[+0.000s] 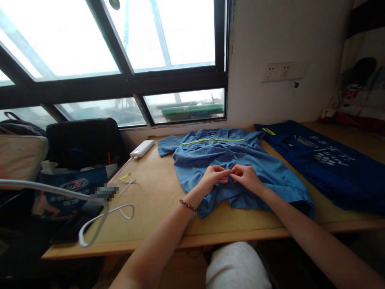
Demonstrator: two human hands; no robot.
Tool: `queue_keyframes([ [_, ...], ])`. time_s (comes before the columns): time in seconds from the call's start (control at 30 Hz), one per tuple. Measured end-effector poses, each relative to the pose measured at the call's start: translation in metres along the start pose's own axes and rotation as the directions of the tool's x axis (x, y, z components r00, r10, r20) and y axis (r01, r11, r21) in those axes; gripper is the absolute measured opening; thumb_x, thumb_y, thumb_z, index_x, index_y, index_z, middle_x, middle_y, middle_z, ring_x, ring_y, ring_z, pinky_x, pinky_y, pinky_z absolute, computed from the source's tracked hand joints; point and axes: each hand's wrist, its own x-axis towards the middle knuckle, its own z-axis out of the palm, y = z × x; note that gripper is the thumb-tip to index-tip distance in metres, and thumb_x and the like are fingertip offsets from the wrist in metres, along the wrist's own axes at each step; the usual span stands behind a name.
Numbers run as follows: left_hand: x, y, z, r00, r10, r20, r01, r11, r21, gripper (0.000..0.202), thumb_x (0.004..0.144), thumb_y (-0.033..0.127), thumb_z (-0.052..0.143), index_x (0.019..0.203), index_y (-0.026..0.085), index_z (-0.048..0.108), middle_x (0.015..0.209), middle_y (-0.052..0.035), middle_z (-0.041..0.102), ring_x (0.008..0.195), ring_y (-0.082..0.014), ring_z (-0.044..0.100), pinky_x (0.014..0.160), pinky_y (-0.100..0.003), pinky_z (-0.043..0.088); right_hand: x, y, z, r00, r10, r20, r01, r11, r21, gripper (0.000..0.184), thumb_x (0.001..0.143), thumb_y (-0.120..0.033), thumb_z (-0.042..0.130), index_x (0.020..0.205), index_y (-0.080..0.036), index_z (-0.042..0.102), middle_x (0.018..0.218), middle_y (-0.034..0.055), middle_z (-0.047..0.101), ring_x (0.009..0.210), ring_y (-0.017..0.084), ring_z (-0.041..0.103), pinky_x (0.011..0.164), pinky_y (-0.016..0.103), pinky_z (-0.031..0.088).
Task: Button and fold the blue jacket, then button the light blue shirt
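A light blue short-sleeved shirt (pixel 198 160) with a yellow-green stripe across the chest lies spread on the wooden table (pixel 156 192), its collar toward the wall. Over its front, my left hand (pixel 215 176) and my right hand (pixel 243 175) meet fingertip to fingertip. Both hands pinch the shirt's front opening with thumb and fingers. Whatever small part sits between the fingertips is too small to make out. Below the hands the cloth is bunched, and its lower edge lies crumpled near the table's front. A beaded bracelet circles my left wrist.
Folded dark blue garments (pixel 325 160) with white print lie at the right. A white power bank (pixel 142 149) and a looping white cable (pixel 132 212) are on the left. Beyond stand a black chair (pixel 87 136) and a blue bag (pixel 72 188). A window and wall border the table's back.
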Motion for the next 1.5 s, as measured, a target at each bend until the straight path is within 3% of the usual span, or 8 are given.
queue_keyframes([
  [0.1,0.002,-0.002,0.000,0.999,0.017,-0.051,-0.018,1.000,-0.019,0.031,0.053,0.022,0.076,0.073,0.011,0.055,0.059,-0.0002,0.058,0.050,-0.0090,0.056,0.050,-0.022,0.051,-0.003,-0.002,0.003,0.999,-0.043,0.015,0.044,0.996,-0.083,0.009,0.073,-0.028,0.055,0.075,-0.019,0.055,0.055,-0.0015,0.060,0.050,0.013,0.057,0.051,0.023,0.042],
  [0.3,0.004,-0.005,-0.002,0.998,-0.007,-0.055,0.004,0.999,-0.047,0.026,0.057,0.015,0.072,0.072,0.012,0.052,0.056,0.0014,0.055,0.047,-0.0067,0.053,0.046,-0.016,0.046,-0.001,0.001,0.005,0.999,-0.051,0.016,0.052,0.995,-0.088,0.011,0.072,-0.027,0.056,0.078,-0.020,0.051,0.056,-0.0029,0.058,0.050,0.012,0.055,0.050,0.023,0.041],
  [0.7,0.004,-0.008,0.000,0.999,0.033,-0.017,-0.034,0.997,-0.066,0.027,0.053,0.021,0.075,0.063,0.012,0.052,0.057,0.0024,0.053,0.050,-0.0061,0.052,0.049,-0.016,0.045,-0.002,-0.002,0.005,0.997,-0.072,-0.005,0.071,0.993,-0.092,0.007,0.069,-0.025,0.055,0.073,-0.021,0.050,0.055,-0.0026,0.056,0.049,0.012,0.052,0.050,0.024,0.039],
  [1.0,0.007,-0.002,-0.007,0.992,-0.127,0.021,0.126,0.927,-0.355,0.023,0.060,0.009,0.070,0.064,0.013,0.048,0.056,0.0018,0.055,0.051,-0.0075,0.056,0.056,-0.019,0.047,0.001,0.001,0.006,0.999,0.031,-0.012,-0.030,0.997,0.068,0.032,0.070,-0.031,0.058,0.096,-0.019,0.045,0.051,-0.0045,0.056,0.046,0.013,0.053,0.047,0.023,0.038],
  [1.17,0.006,0.001,-0.008,0.982,-0.186,0.034,0.183,0.893,-0.410,0.019,0.061,0.005,0.067,0.068,0.013,0.051,0.057,0.0008,0.058,0.053,-0.0094,0.058,0.057,-0.020,0.047,-0.001,-0.003,0.007,0.999,-0.037,-0.022,0.038,0.999,0.039,0.058,0.071,-0.029,0.058,0.125,-0.020,0.038,0.057,-0.0045,0.057,0.051,0.013,0.054,0.054,0.024,0.042],
  [1.5,0.007,0.000,-0.009,0.974,-0.227,0.018,0.210,0.861,-0.463,0.015,0.064,0.003,0.062,0.073,0.013,0.056,0.063,-0.0014,0.061,0.055,-0.0109,0.059,0.061,-0.023,0.047,0.000,0.005,0.009,0.999,-0.043,0.004,0.043,0.999,-0.004,0.051,0.074,-0.033,0.055,0.122,-0.017,0.047,0.059,-0.0018,0.058,0.053,0.013,0.053,0.056,0.026,0.044],
])
